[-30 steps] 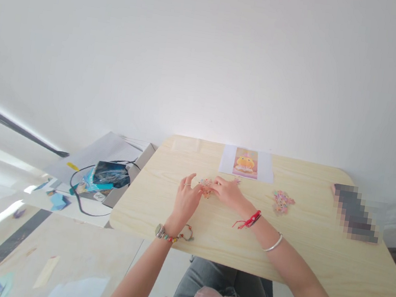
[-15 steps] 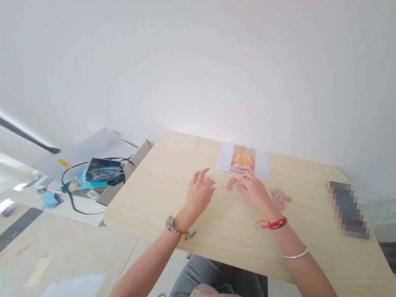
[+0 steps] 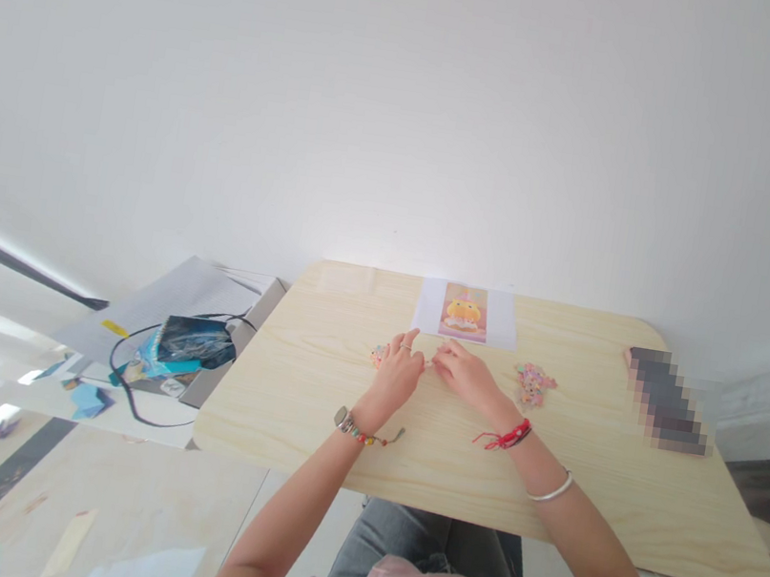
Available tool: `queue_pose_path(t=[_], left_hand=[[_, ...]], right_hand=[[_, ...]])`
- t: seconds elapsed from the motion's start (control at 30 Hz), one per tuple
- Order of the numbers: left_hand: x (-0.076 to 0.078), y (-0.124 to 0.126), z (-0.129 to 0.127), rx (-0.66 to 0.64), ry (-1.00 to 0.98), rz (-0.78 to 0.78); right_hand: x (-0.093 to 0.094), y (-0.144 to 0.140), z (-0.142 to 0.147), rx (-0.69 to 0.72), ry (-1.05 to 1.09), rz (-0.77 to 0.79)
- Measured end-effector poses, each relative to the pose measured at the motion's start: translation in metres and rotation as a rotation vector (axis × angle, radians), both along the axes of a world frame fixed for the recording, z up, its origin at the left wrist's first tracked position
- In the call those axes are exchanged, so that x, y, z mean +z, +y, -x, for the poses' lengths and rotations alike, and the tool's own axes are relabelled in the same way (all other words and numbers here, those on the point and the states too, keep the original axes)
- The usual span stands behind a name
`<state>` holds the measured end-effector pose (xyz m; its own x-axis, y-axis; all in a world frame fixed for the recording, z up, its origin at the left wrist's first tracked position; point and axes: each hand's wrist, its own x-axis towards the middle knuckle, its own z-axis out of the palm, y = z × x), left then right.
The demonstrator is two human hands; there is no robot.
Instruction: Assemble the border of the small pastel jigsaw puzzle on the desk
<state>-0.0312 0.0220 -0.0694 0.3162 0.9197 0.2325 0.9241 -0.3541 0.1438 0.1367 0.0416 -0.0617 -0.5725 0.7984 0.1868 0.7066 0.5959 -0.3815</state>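
Observation:
My left hand (image 3: 397,375) rests low over the table with bent fingers, its thumb and fingertips closed at small jigsaw pieces. Some colourful jigsaw pieces (image 3: 376,356) peek out at its left side, and the hand covers others. Right beside it, my right hand (image 3: 465,375) pinches with thumb and forefinger at a small pale jigsaw piece (image 3: 429,364) between the two hands. The fingertips of both hands nearly meet there, so the exact grip is partly hidden. To the right of my right hand lies a loose pile of pink and multicoloured jigsaw pieces (image 3: 534,385).
A paper sheet with a printed picture (image 3: 466,313) of a yellow figure lies behind my hands on the wooden table (image 3: 311,393). A blurred-out dark object (image 3: 668,403) sits at the right. Left of the table stands a box (image 3: 267,305) with bags and a black strap.
My hands have come together: the left moved right, away from the pieces it was over, and the right moved slightly left. The view has shifted a little.

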Motion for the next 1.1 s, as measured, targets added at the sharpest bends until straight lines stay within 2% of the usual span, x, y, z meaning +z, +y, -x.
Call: queue_pose_path(t=[0.2, 0.5, 0.87, 1.1], left_hand=[[-0.004, -0.001, 0.001, -0.028, -0.025, 0.003], [0.003, -0.014, -0.002, 0.042, -0.022, -0.014], [-0.004, -0.008, 0.001, -0.093, 0.001, -0.054], [0.006, -0.021, 0.011, -0.067, -0.045, -0.081]], right_hand=[[-0.004, -0.008, -0.003, 0.040, 0.058, -0.023], [-0.004, -0.014, -0.002, 0.022, -0.030, -0.046], [-0.007, -0.017, -0.003, 0.003, -0.034, -0.044], [-0.005, -0.018, -0.001, 0.050, -0.039, -0.013]])
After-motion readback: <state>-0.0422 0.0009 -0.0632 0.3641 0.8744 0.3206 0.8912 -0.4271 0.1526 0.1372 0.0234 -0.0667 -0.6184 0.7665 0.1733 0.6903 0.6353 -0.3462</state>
